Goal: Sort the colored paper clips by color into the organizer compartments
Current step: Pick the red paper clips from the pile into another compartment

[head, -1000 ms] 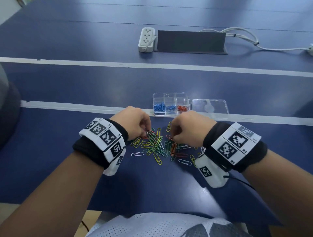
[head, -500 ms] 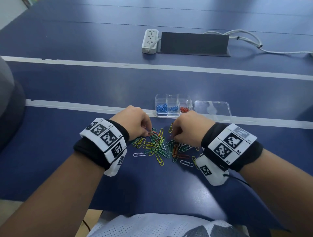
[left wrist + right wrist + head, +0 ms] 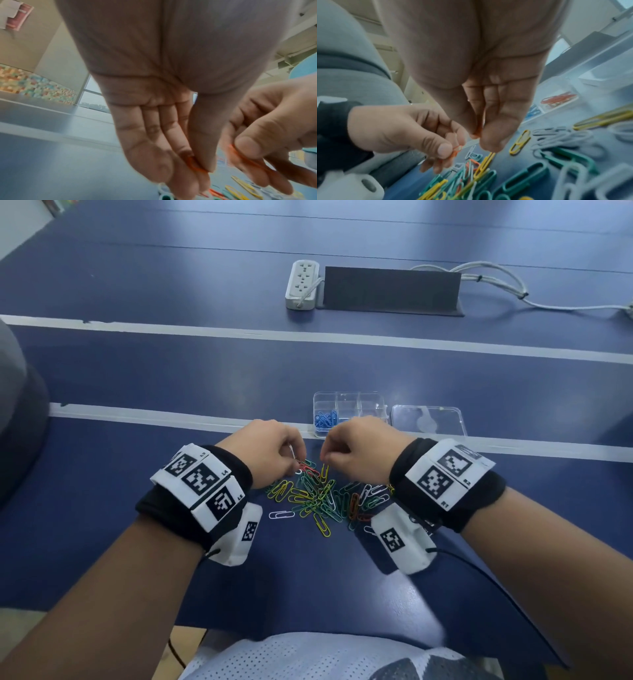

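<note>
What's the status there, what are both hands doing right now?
Left hand pinches an orange clip; right hand pinches another. Loose pile unsorted; organizer open beyond. Nothing blocking.

two hands (image 3: 270, 451), one organizer (image 3: 349, 405), one lid (image 3: 428, 419), one power strip (image 3: 303, 284)

Behind the right hand (image 3: 359, 451), the near right cells of the organizer (image 3: 349, 402): contents unseen from the head view. Fingertips of both hands curled under, out of sight from above. Under the left hand (image 3: 263, 455), part of the clip pile (image 3: 322, 496) at 10 o'clock; under the right wrist camera (image 3: 404, 539), its 4 o'clock edge. In the left wrist view, clips blurred and cut off by the bottom edge at 5 o'clock. In the right wrist view, blue clips (image 3: 533, 112) smeared, count unreadable. Cable (image 3: 507, 289) cut off by the right edge.
</note>
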Demonstrator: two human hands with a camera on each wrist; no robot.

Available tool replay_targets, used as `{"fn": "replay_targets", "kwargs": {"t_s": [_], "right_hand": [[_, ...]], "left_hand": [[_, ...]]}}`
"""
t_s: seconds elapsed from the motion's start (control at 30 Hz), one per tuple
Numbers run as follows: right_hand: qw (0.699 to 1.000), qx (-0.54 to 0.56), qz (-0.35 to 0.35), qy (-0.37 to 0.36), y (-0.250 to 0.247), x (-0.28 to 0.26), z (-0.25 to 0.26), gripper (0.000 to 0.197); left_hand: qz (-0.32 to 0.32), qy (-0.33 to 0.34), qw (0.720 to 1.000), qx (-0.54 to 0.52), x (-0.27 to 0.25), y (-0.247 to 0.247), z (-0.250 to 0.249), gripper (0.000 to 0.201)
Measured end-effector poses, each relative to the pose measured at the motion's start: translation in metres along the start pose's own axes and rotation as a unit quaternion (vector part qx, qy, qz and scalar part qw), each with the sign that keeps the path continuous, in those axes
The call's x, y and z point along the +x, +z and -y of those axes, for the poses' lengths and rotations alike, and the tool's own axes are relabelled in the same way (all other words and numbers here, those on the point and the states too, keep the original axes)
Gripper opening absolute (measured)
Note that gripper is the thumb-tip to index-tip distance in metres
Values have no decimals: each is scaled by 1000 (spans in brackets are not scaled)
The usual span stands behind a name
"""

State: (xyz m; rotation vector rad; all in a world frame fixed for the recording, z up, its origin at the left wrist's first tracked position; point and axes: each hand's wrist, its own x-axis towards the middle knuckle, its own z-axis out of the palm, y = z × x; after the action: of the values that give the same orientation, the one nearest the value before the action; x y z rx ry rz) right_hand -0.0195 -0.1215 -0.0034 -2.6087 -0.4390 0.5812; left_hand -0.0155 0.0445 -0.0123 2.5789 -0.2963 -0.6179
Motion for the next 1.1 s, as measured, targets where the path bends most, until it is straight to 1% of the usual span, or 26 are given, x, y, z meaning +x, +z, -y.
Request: {"fn": "replay_targets", "kwargs": {"t_s": [0.13,0.23,0.33,0.47,0.57,0.7,0.77,0.83,0.97,1.1], "right_hand": [[999,-42,-1,-25,4,11,13,35],[998,-64,12,-22,10,21,16,30],[995,-95,2,-13,15,26,21,21],[988,-151,6,-12,14,28,27,25],[986,-166,7,-16,12,33,26,22],[989,-150,3,5,8,35,20,21],[992,-124,-7,20,3,32,15,18],[995,-88,-12,35,0,29,9,20],[998,-49,-5,39,-3,22,0,17],[998,-59,-4,32,0,24,0,17]], "left_hand": [[-7,-13,999,-43,-2,1,7,25],[-19,-12,999,-49,-5,0,11,27],[-33,-17,998,-45,-6,-2,12,24],[-37,-27,997,-60,-7,-3,8,24],[-30,-35,997,-57,-6,-3,4,19],[-7,-30,999,-36,-5,-4,-2,13],[-2,-19,1000,-7,-5,-3,-5,7],[7,-7,1000,21,-3,0,-8,1],[13,5,998,55,4,8,-13,8],[7,-24,995,100,9,15,-16,21]]}}
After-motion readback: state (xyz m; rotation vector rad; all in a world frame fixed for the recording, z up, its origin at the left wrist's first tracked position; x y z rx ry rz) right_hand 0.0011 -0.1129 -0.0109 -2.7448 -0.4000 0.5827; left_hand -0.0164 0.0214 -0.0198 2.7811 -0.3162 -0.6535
